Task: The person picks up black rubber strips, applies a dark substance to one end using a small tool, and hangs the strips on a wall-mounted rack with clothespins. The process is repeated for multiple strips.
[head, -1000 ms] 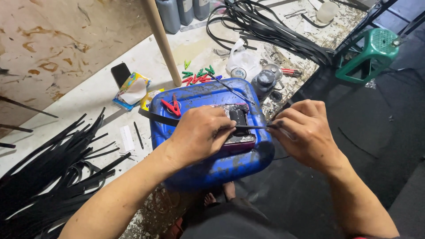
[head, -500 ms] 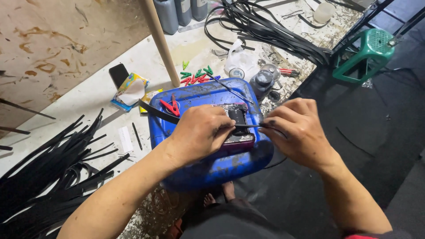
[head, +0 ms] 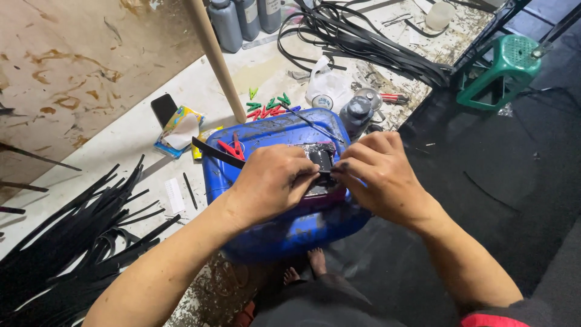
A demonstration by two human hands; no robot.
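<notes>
A blue plastic jerrycan (head: 278, 233) lies on its side in front of me. On its top sits a small black piece (head: 319, 158) on a dirty, glue-smeared patch. My left hand (head: 272, 184) presses down on the black piece from the left, fingers curled over it. My right hand (head: 378, 175) meets it from the right and pinches the piece's edge between thumb and fingertips. Red clothespins (head: 232, 149) and a black strip (head: 209, 151) rest on the can's far left corner.
A pile of black rubber strips (head: 66, 242) lies at left. A wooden pole (head: 216, 57) stands behind the can, with coloured clothespins (head: 266, 108), grey bottles (head: 242, 21), a tangle of black strips (head: 363, 42), a phone (head: 163, 109), and a green stool (head: 502, 72) at right.
My right hand has moved left toward my left hand; both now meet over the black piece. The thin strip stretched between the hands is no longer seen.
</notes>
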